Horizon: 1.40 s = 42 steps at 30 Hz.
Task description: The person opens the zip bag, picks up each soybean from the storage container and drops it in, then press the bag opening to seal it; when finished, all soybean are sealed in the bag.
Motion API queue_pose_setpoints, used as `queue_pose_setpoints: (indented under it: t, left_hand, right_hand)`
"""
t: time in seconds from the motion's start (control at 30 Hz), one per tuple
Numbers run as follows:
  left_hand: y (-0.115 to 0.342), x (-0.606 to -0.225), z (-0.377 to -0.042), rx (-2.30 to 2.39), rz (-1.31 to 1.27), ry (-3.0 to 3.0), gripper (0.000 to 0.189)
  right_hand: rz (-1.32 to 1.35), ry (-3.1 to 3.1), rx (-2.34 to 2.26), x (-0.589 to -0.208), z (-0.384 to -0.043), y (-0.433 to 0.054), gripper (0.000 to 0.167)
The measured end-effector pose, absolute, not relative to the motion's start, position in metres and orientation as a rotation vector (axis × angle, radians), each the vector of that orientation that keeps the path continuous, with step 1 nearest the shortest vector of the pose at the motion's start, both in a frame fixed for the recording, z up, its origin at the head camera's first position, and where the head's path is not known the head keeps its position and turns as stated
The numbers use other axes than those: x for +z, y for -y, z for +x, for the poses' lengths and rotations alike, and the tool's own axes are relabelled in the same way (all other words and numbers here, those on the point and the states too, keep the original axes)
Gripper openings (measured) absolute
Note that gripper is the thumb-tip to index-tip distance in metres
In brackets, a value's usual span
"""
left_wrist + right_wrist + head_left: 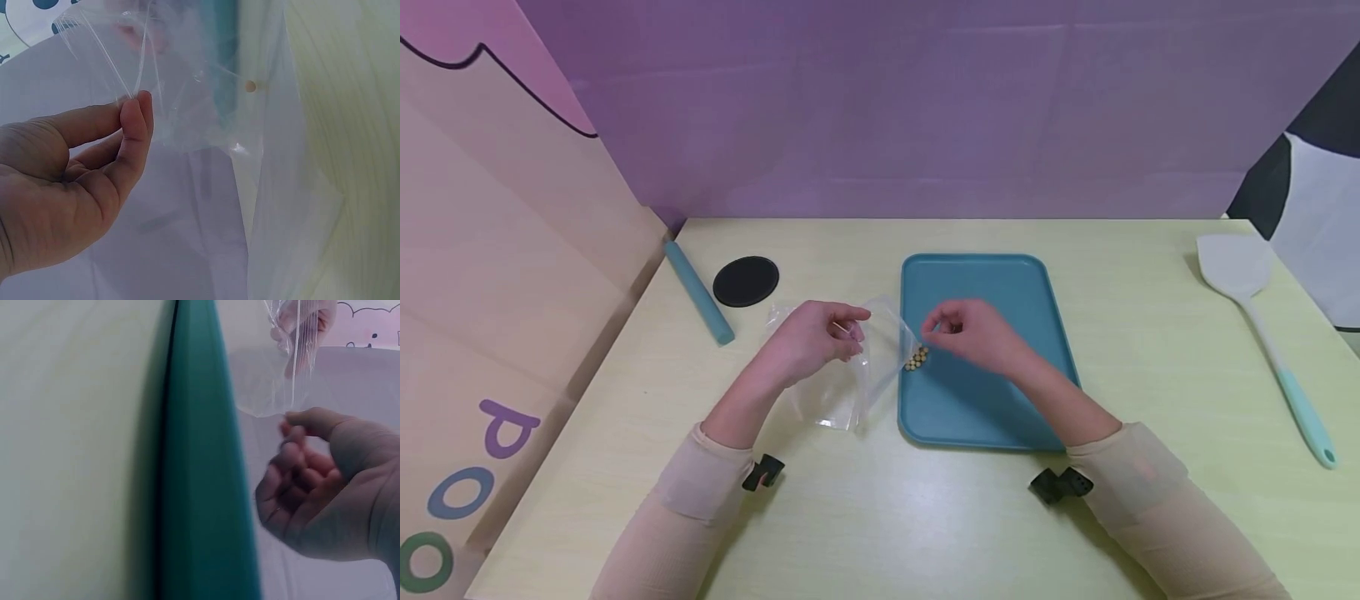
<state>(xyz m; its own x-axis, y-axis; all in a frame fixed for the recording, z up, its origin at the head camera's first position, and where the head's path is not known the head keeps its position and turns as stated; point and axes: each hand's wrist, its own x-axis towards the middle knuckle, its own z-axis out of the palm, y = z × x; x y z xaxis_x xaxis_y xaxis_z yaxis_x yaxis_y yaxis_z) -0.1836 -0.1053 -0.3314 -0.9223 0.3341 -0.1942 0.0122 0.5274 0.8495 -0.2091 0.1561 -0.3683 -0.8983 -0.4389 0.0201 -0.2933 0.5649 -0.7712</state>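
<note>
Between the hands stretches a clear plastic zip bag point(831, 393), its upper part spread wide. My left hand point(815, 337) pinches one side of it between thumb and fingers, as the left wrist view also shows. The right hand point(976, 335) hovers over the blue tray point(992, 425), thumb and forefinger pinching the bag's opposite edge, the other fingers curled. Several round tan beans point(916, 359) show near the tray's left rim, just below the right fingertips and beside the bag. One round tan bean point(250, 86) appears behind clear film in the left wrist view.
A black round disc point(746, 282) and a blue stick point(698, 293) lie at the far left of the table. On the right lies a spatula point(1262, 325) with a pale head and a mint handle. A purple panel point(925, 108) stands behind the table.
</note>
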Motion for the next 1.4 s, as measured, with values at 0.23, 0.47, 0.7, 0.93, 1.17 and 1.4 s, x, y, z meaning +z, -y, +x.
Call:
queue_pose_setpoints:
  t: [0.23,0.47,0.7,0.93,1.17,1.4]
  left_hand:
    - [0.105,-0.331,-0.184,1.356,0.293,-2.427,0.047]
    - [0.104,-0.332,-0.184,1.363,0.29,-2.416,0.047]
    - [0.102,-0.333,-0.183,1.352,0.299,-2.418,0.047]
    - [0.103,-0.334,-0.183,1.336,0.279,-2.429,0.048]
    - [0.103,-0.333,-0.184,1.327,0.294,-2.441,0.047]
    - [0.103,-0.333,-0.184,1.333,0.304,-2.437,0.047]
  right_hand:
    - [-0.582,-2.595,-1.105,-0.379,-0.215,-0.16,0.009]
    - [-0.608,-2.621,-1.094,-0.386,-0.216,-0.16,0.007]
    - [-0.601,-2.659,-1.031,-0.39,-0.215,-0.16,0.008]
    - [-0.585,-2.669,-0.977,-0.394,-0.216,-0.158,0.008]
    - [-0.561,-2.678,-0.951,-0.392,-0.218,-0.158,0.005]
    - [-0.502,-2.687,-0.909,-0.389,-0.217,-0.156,0.009]
